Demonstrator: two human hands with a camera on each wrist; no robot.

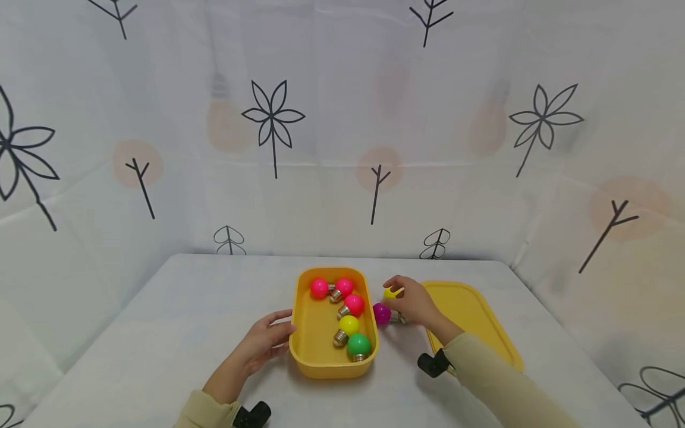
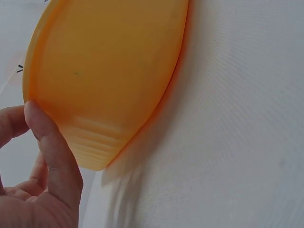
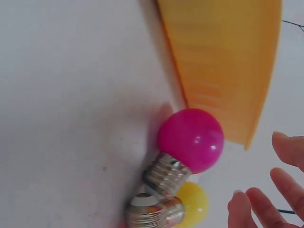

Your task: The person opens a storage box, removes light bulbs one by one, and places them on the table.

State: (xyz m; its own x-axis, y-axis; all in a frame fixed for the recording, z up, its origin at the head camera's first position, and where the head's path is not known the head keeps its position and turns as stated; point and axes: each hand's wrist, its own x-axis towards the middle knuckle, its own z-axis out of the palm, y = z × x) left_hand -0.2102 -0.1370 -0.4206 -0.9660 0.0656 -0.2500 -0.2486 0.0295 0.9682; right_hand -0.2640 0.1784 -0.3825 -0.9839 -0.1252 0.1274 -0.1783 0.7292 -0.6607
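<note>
On the table, a yellow plastic box (image 1: 316, 333) holds several light bulbs: pink bulbs (image 1: 354, 304), a yellow bulb (image 1: 349, 325) and a green bulb (image 1: 358, 345). My left hand (image 1: 263, 342) touches the box's left side, thumb against the wall by the rim in the left wrist view. My right hand (image 1: 412, 302) hovers right of the box over loose bulbs, its fingers loosely bent and apart. Beneath it lie a purple bulb (image 3: 192, 140) and another yellow bulb (image 3: 194, 204). A further metal screw base (image 3: 145, 211) shows at the right wrist view's bottom; its globe is out of sight.
A yellow lid (image 1: 471, 315) lies flat right of the bulbs, partly under my right forearm. White patterned cloth (image 1: 332, 131) hangs behind and beside the white table (image 1: 176, 339). A small black device (image 1: 433, 362) sits at each wrist.
</note>
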